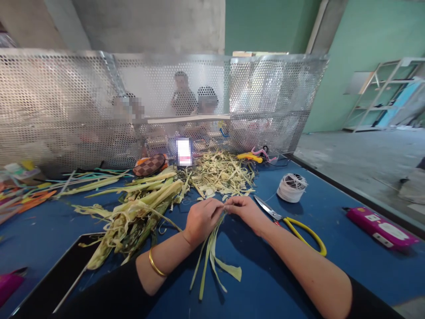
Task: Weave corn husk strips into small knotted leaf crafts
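My left hand (203, 219) is closed around the upper end of a small bunch of pale green corn husk strips (212, 254), whose loose ends hang toward me. Fingertips of my right hand (244, 212) pinch together against the left fingertips at the top of the bunch; what lies between them is too small to make out. Scissors (294, 223) with yellow handles lie beside my right forearm. Behind them stands a spool of white string (291, 188). Left of my hands is a heap of corn husks (139, 217), and beyond them a pile of husk scraps (221, 173).
A perforated metal screen (272, 93) borders the blue table (272, 283) at the back, with people behind it. A magenta packet (380, 227) lies at right, a black tray (56, 274) at left. Near the screen are a checkered pouch (150, 165) and a yellow-handled tool (249, 157).
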